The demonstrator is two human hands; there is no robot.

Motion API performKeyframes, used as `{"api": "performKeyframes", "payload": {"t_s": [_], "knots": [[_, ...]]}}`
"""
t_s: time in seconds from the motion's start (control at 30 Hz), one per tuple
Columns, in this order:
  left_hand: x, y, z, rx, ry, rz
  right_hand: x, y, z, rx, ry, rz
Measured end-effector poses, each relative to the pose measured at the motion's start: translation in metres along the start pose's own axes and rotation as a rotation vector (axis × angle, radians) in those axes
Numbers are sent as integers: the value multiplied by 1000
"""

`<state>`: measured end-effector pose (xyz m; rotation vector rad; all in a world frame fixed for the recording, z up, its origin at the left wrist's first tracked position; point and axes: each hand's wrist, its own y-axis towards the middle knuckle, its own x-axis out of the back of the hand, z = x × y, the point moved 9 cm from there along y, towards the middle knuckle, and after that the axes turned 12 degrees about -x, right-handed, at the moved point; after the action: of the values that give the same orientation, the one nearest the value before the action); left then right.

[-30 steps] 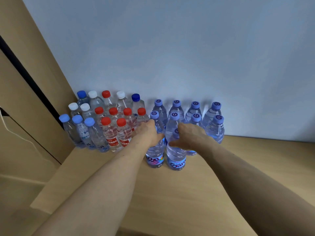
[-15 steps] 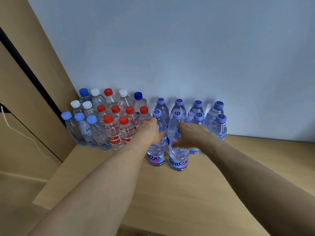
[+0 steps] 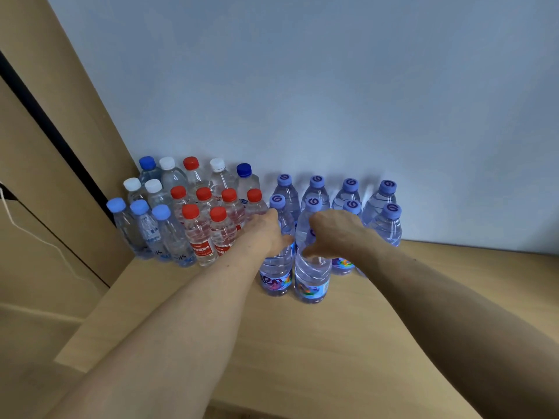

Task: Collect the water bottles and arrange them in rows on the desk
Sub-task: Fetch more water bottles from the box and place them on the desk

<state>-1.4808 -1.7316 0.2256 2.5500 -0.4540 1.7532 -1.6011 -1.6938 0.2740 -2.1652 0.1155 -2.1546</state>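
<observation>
Left hand (image 3: 266,234) was curled round one purple-cap bottle (image 3: 276,275), right hand (image 3: 335,234) round the second bottle (image 3: 311,281) at its 3 o'clock, both upright on the desk (image 3: 302,343). Red-cap bottles (image 3: 198,237) stood at their 9 o'clock, more purple caps (image 3: 351,184) at 12.

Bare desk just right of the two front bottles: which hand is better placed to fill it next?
Probably the right. The right hand grips the front clear plastic bottle beside that bare light wooden desk; the left hand grips the neighbouring clear bottle farther left and must cross.
</observation>
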Motion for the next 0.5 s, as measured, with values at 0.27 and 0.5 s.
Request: {"api": "performKeyframes", "payload": {"t_s": [0.27, 0.5], "knots": [[-1, 1, 0, -15, -32, 27, -12, 7, -5, -13, 147, 77], [5, -5, -5, -101, -23, 14, -11, 3, -6, -50, 234, 45]]}}
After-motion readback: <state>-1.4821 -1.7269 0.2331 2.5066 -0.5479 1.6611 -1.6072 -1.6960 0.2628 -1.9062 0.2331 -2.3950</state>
